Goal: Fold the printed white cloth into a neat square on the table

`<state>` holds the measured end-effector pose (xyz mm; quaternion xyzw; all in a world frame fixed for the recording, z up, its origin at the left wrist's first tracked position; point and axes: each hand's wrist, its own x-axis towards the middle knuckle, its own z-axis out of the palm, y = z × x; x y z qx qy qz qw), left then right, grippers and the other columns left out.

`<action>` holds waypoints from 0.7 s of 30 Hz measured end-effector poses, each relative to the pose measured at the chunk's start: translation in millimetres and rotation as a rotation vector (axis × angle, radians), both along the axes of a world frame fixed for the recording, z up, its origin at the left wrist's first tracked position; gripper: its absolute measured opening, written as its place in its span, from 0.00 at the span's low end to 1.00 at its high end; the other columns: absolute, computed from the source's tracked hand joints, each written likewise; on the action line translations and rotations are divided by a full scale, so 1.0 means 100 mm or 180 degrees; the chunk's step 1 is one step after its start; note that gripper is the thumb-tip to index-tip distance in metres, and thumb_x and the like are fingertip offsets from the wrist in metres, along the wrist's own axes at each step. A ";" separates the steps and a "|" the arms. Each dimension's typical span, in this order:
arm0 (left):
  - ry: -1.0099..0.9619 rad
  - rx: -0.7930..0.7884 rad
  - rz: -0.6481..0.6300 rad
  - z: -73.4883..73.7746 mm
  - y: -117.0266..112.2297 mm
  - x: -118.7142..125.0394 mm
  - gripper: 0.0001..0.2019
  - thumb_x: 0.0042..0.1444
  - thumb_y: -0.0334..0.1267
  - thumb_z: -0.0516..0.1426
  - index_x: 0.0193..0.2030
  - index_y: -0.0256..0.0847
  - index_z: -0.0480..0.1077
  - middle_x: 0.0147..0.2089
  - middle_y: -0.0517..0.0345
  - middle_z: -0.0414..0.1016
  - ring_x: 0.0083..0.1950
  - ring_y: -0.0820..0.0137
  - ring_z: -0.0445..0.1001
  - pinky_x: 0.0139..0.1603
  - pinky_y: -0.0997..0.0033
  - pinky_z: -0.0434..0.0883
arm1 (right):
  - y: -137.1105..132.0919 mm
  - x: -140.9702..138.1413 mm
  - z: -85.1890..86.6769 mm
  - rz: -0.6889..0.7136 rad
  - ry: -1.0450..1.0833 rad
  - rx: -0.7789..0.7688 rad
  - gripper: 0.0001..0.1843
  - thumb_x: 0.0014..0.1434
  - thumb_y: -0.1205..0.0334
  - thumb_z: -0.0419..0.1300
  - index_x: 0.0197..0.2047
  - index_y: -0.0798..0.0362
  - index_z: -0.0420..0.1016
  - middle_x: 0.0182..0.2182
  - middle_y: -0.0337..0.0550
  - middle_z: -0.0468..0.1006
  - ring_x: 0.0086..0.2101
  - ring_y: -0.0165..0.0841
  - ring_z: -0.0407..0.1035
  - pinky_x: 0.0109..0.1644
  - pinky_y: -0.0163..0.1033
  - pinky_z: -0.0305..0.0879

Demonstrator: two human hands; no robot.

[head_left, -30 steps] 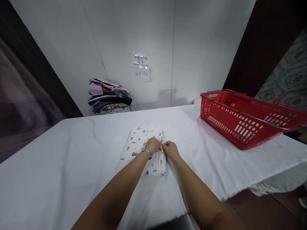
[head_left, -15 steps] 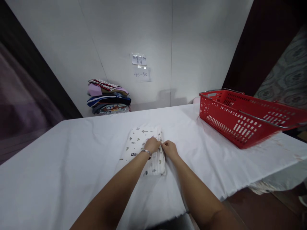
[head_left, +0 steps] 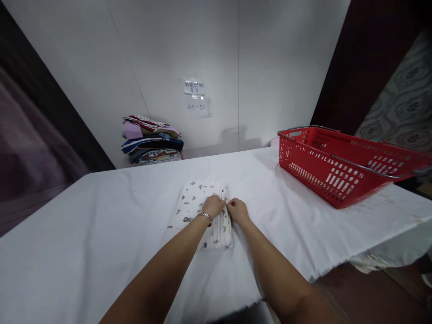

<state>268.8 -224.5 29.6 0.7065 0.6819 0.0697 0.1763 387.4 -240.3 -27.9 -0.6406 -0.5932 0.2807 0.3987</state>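
A folded white cloth with small dark prints lies in the middle of the white-covered table. My left hand, with a bracelet at the wrist, rests on the cloth's right side with fingers curled and pinched on the fabric. My right hand meets it at the cloth's right edge, fingers closed on the same edge. Both forearms reach in from the bottom of the view.
A red plastic basket with metal handles stands at the table's right end. A stack of folded coloured clothes sits at the back left against the white wall, below two paper notes. The table's front edge drops off at lower right.
The hands stay pinched on the cloth's right edge; only the camera has shifted slightly, so everything sits a little lower and to the left.
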 end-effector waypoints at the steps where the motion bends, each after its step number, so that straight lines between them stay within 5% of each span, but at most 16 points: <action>1: -0.0002 0.0003 -0.0002 0.00 0.00 0.00 0.14 0.51 0.41 0.50 0.30 0.35 0.74 0.32 0.47 0.77 0.37 0.66 0.75 0.32 0.74 0.64 | 0.00 0.00 0.00 -0.0018 0.0006 0.0011 0.05 0.50 0.63 0.57 0.26 0.53 0.72 0.24 0.38 0.74 0.28 0.29 0.66 0.32 0.32 0.57; 13: -0.0099 -0.0076 0.0053 0.00 0.00 0.01 0.14 0.52 0.41 0.50 0.31 0.34 0.74 0.28 0.47 0.77 0.36 0.65 0.76 0.33 0.74 0.65 | 0.07 -0.04 0.00 0.0003 0.0326 0.0100 0.06 0.47 0.67 0.54 0.22 0.53 0.71 0.23 0.38 0.74 0.27 0.29 0.65 0.32 0.32 0.58; 21: -0.0349 -0.0474 0.0176 -0.01 0.08 0.01 0.23 0.54 0.52 0.48 0.34 0.31 0.72 0.25 0.48 0.76 0.20 0.70 0.72 0.23 0.74 0.65 | 0.09 -0.02 -0.07 0.0332 0.1033 -0.0144 0.09 0.48 0.61 0.53 0.23 0.56 0.72 0.15 0.33 0.67 0.18 0.25 0.58 0.22 0.30 0.54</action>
